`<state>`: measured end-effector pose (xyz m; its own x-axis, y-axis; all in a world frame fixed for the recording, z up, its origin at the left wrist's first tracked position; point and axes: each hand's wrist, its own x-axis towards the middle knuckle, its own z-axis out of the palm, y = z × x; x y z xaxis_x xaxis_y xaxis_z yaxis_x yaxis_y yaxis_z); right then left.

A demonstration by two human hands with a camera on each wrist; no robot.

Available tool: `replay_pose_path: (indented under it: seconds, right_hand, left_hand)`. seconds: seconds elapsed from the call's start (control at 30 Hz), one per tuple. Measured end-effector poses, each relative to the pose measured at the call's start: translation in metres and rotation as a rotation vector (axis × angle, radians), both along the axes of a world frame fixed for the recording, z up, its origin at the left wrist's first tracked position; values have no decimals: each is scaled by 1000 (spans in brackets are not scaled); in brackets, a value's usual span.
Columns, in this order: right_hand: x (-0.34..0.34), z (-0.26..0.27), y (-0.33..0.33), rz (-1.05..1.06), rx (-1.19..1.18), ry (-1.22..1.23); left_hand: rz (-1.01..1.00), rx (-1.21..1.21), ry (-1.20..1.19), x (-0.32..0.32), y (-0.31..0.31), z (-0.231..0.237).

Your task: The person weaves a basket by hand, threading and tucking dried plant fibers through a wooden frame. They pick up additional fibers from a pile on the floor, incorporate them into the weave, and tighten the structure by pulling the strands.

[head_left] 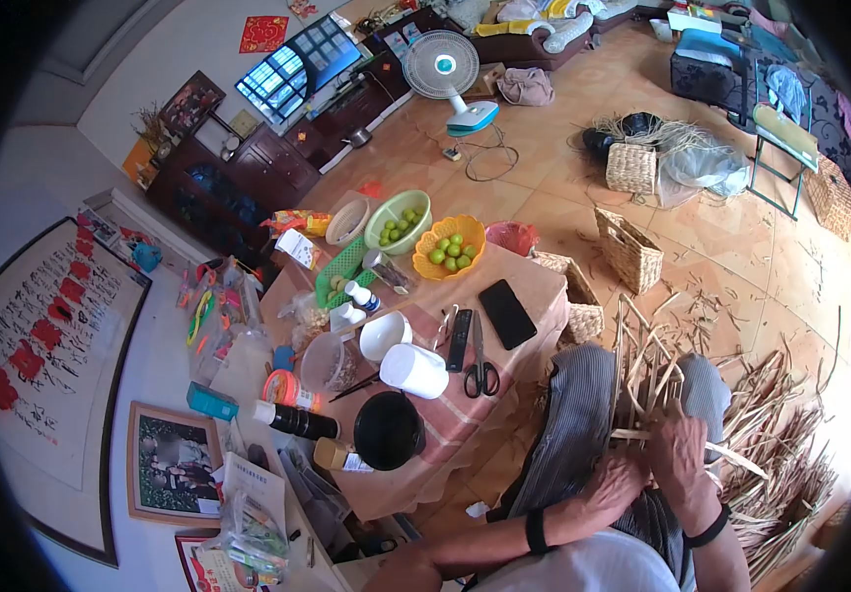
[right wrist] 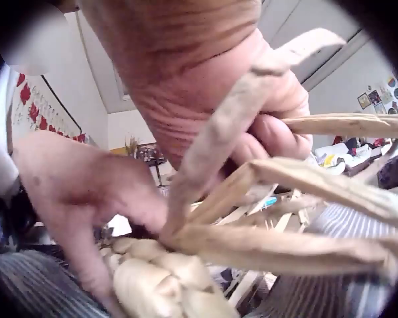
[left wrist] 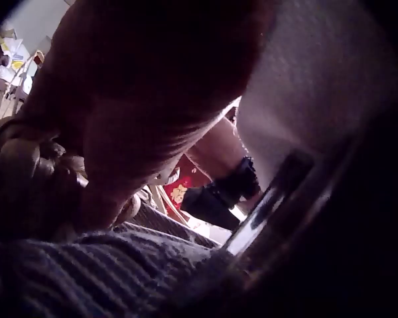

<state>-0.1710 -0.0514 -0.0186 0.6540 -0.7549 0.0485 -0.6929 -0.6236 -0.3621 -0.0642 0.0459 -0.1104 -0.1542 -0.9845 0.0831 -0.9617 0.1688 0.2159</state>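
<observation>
Nearest the body, the left hand [right wrist: 96, 192] has its grip round the woven piece [right wrist: 149, 285]; just above and beyond, the right hand [right wrist: 212, 86] pinches a strip [right wrist: 351, 124] in curled fingers; folded strips [right wrist: 292, 250] stretch outward.

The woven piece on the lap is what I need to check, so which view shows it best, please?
The right wrist view, since it shows the woven piece close and bright. The head view shows it small, mainly its loose strips; the left wrist view shows only a dim part.
</observation>
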Motion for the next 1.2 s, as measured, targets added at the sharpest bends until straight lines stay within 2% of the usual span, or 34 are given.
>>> replay_pose_path:
  seconds: [0.07, 0.17, 0.27, 0.37, 0.4, 0.47, 0.53, 0.57, 0.6, 0.63, 0.67, 0.7, 0.77, 0.83, 0.9, 0.93, 0.97, 1.0, 1.1, 1.13, 1.2]
  right_hand:
    - [2, -2, 2, -25, -34, 39]
    - [-3, -5, -5, 18, -2, -92]
    - [-9, -3, -4, 5, 28, -208]
    - [-15, -9, 9, -80, 118, -321]
    - [-17, -10, 13, -108, 147, -357]
    - [-23, -8, 19, -204, 278, -514]
    - [-30, -2, 22, -318, 374, -586]
    - [-37, -22, 22, -378, 410, -675]
    - [-53, -41, 22, -369, 482, -823]
    - [-57, -39, 21, -358, 551, -971]
    - [-65, -31, 20, -538, 914, -1149]
    - [-77, -19, 10, -505, 1140, -1120]
    - [-82, -3, -2, -458, 1415, -1071]
    - [-74, -10, -1, -262, 1261, -833]
    - [-72, -9, 3, -134, 1165, -733]
    - [-77, -3, 7, -102, 1148, -751]
    - [-92, -31, 11, -94, 1082, -848]
    - [-92, -31, 16, -82, 1011, -940]
    - [-101, -10, 8, -262, 1414, -776]
    - [-102, -25, 16, -302, 1292, -733]
    - [-90, -8, 13, -175, 1230, -627]
  left_hand:
    - [87, -33, 313, 1, -2, -9]
    - [12, -62, 154, 12, 3, 31]
    - [-29, 57, 274, 17, 3, 23]
    - [-43, 93, 375, 23, 5, 26]
    - [-54, 21, 422, 24, 4, 31]
    - [-73, -123, 515, 24, 3, 42]
    - [-16, -53, 468, 23, 5, 49]
    - [10, -18, 444, 23, 5, 51]
    - [9, 25, 446, 23, 3, 52]
    - [8, 67, 449, 24, 1, 52]
    - [6, 109, 451, 23, 0, 52]
    - [7, 90, 460, 22, 0, 51]
    - [7, 48, 476, 20, 0, 48]
    - [-4, 1, 427, 20, 1, 39]
    - [-28, -23, 434, 21, 1, 37]
    - [-49, -25, 466, 24, 1, 41]
    - [-69, -29, 500, 26, 0, 46]
    - [-69, -9, 507, 27, -1, 48]
    - [-61, 46, 509, 29, -2, 53]
    - [-57, 60, 499, 29, -3, 55]
    - [-65, 99, 515, 32, -6, 59]
